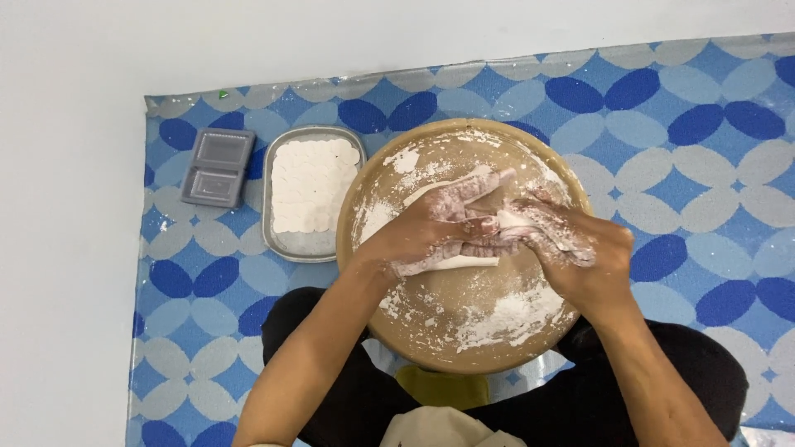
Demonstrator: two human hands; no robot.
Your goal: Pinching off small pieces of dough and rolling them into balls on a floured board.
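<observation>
The dough strip [464,261] lies on my floured round board [464,348], long axis left to right; my left hand [435,228] and right hand [563,240] press flat on it, fingers spread. Left of the board sit a tray of dough discs [310,190] and a grey box [217,167]

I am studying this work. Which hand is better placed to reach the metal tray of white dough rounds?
Probably the left hand. The rectangular metal tray lies on its side of the round wooden board; the right hand would have to cross over.

Both forearms reach forward, floury left hand [439,228] and right hand [571,248] meeting, fingers [489,184] interlaced and outstretched.
</observation>
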